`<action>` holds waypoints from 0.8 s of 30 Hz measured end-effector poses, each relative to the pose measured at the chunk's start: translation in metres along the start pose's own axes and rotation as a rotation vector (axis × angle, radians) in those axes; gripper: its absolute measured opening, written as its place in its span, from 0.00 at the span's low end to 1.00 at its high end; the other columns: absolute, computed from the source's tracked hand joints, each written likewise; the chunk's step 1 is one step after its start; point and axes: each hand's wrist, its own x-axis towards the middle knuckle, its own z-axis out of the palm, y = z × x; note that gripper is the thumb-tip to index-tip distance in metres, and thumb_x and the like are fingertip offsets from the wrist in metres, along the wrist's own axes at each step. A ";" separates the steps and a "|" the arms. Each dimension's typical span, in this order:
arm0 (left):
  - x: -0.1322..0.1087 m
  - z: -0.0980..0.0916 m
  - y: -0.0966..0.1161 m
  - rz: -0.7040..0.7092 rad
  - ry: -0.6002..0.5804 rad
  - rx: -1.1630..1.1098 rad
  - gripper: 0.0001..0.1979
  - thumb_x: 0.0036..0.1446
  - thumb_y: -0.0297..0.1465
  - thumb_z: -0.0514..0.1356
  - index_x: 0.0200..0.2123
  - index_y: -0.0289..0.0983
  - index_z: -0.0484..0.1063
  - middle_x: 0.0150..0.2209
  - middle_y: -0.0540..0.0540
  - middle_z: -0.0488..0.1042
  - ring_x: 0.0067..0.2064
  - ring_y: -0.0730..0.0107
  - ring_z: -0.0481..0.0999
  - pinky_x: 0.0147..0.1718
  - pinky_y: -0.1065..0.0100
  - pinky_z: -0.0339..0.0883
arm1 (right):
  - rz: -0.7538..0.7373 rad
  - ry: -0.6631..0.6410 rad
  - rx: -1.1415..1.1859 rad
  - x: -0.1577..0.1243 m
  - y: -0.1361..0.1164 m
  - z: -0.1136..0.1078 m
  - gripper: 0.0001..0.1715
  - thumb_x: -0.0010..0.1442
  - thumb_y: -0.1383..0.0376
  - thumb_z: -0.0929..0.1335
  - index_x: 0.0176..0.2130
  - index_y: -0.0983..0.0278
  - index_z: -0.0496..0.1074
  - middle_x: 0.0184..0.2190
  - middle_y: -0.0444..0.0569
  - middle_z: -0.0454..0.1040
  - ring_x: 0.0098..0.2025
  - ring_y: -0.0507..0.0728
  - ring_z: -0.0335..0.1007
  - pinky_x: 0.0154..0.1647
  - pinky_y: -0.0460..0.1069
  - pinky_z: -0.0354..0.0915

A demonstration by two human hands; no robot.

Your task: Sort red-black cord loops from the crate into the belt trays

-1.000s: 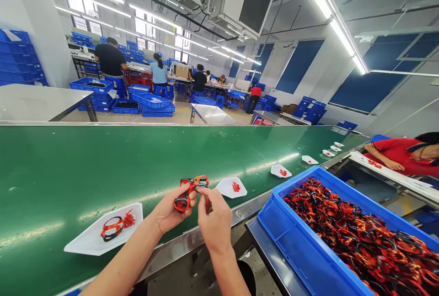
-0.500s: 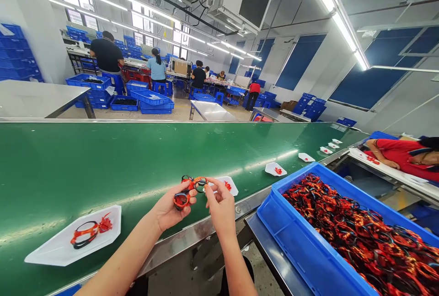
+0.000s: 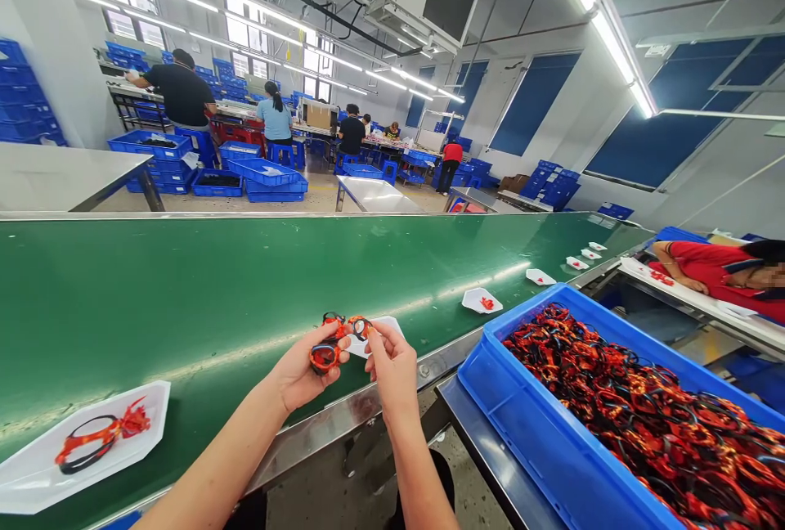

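My left hand (image 3: pixel 308 365) is curled round a few black, orange and red ring-shaped plastic pieces (image 3: pixel 325 357). My right hand (image 3: pixel 391 358) pinches the edge of one black-and-orange ring (image 3: pixel 360 328), which sticks out from the bunch in my left hand. Both hands are close together over the near edge of the green conveyor belt (image 3: pixel 245 276). Behind my right fingers sits a white angular tray (image 3: pixel 392 322), partly hidden. To the left, another white tray (image 3: pixel 138 448) carries a black-and-orange ring (image 3: pixel 89 458) and a red piece (image 3: pixel 135 419).
A large blue crate (image 3: pixel 509 407) heaped with black-and-red ring pieces (image 3: pixel 650 407) stands at my right on a metal stand. More white trays with small red pieces (image 3: pixel 486 303) lie along the belt. A co-worker in red (image 3: pixel 705 264) sits at far right.
The trays on the belt have slid left and toward me. My hands stay in nearly the same place, and the pinched ring has turned slightly.
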 end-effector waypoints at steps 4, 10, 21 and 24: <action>0.001 0.001 0.000 -0.003 0.014 0.001 0.07 0.59 0.31 0.56 0.37 0.31 0.68 0.23 0.52 0.65 0.22 0.77 0.69 0.13 0.78 0.66 | -0.001 0.004 0.000 0.000 0.001 0.000 0.19 0.55 0.55 0.67 0.40 0.67 0.72 0.22 0.42 0.67 0.17 0.45 0.57 0.14 0.40 0.51; 0.000 0.003 0.001 0.001 0.032 0.024 0.08 0.59 0.30 0.55 0.33 0.31 0.68 0.23 0.52 0.65 0.21 0.79 0.68 0.12 0.79 0.64 | -0.052 0.045 -0.005 -0.007 -0.004 0.004 0.15 0.57 0.56 0.66 0.40 0.65 0.66 0.21 0.40 0.68 0.18 0.46 0.58 0.16 0.40 0.54; 0.002 0.000 -0.004 -0.032 0.077 0.046 0.09 0.58 0.31 0.56 0.30 0.30 0.69 0.23 0.50 0.67 0.21 0.79 0.68 0.13 0.79 0.64 | -0.054 -0.022 -0.043 -0.008 -0.003 0.005 0.15 0.59 0.58 0.64 0.42 0.64 0.66 0.20 0.39 0.69 0.13 0.45 0.56 0.13 0.40 0.54; 0.001 0.002 -0.004 -0.003 0.050 0.063 0.09 0.56 0.32 0.58 0.33 0.30 0.71 0.23 0.51 0.67 0.21 0.80 0.67 0.13 0.80 0.63 | 0.003 -0.069 0.046 -0.007 0.001 0.002 0.15 0.57 0.56 0.66 0.37 0.66 0.68 0.19 0.39 0.67 0.13 0.44 0.55 0.12 0.40 0.51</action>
